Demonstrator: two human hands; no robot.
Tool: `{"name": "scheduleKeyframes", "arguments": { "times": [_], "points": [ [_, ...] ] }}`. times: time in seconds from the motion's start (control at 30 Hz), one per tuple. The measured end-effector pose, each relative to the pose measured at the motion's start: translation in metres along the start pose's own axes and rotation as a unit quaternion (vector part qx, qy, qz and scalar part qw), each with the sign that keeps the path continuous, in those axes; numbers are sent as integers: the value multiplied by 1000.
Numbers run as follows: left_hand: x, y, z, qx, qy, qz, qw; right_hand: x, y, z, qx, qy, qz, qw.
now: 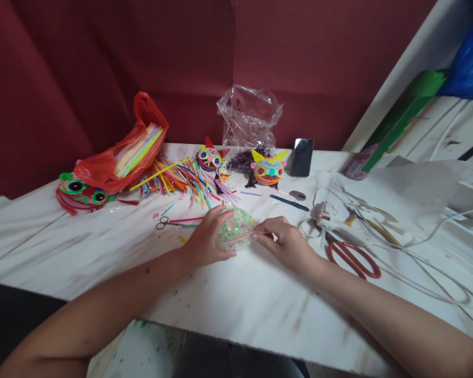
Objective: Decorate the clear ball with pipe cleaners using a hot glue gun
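My left hand [211, 239] is wrapped round the left side of a clear rounded ball [236, 226] speckled with green and yellow dots. Held just above the table, the ball has a thin pale pink strip [239, 238], perhaps a pipe cleaner, running across its front. My right hand [281, 239] pinches the right end of this strip between thumb and fingers, close to the ball's side. Small scissors [163, 223] and a pink stick [187, 220] lie left of the ball. Behind it stand two decorated animal heads, one yellow-horned [267, 170], the other red-horned [209, 157].
A red bag [118, 163] of coloured pipe cleaners [173, 178] and a big-eyed head [82, 191] occupy the back left. Behind stand a clear plastic bag [249, 118] and a phone [301, 157]. Orange-handled scissors [355, 260], a glue gun [324, 212] and cables [429, 270] lie right.
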State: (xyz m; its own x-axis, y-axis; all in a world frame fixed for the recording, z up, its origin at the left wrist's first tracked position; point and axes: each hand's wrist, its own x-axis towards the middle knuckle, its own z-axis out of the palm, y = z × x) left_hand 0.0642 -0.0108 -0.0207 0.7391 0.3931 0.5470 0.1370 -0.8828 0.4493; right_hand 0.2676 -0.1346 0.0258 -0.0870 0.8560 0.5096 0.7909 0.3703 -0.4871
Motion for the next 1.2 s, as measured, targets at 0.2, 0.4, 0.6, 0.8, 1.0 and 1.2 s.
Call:
{"name": "scheduleKeyframes", "arguments": {
  "times": [0.2,0.4,0.6,0.8,1.0,1.2],
  "points": [
    [2,1,-1,-10,-13,6,1000,3,2,1,38,-14,82,996],
    [1,1,-2,-18,-18,17,1000,3,3,2,56,-13,104,993],
    [1,2,-3,-19,-22,15,999,5,2,0,90,-26,132,987],
    [0,0,-3,-25,-26,23,999,6,3,-1,133,-34,170,976],
    [1,-5,-3,-34,-30,34,998,6,5,-2,164,-35,190,967],
    [1,-8,-2,-52,-24,36,998,8,8,1,197,-48,236,950]
  ]
}}
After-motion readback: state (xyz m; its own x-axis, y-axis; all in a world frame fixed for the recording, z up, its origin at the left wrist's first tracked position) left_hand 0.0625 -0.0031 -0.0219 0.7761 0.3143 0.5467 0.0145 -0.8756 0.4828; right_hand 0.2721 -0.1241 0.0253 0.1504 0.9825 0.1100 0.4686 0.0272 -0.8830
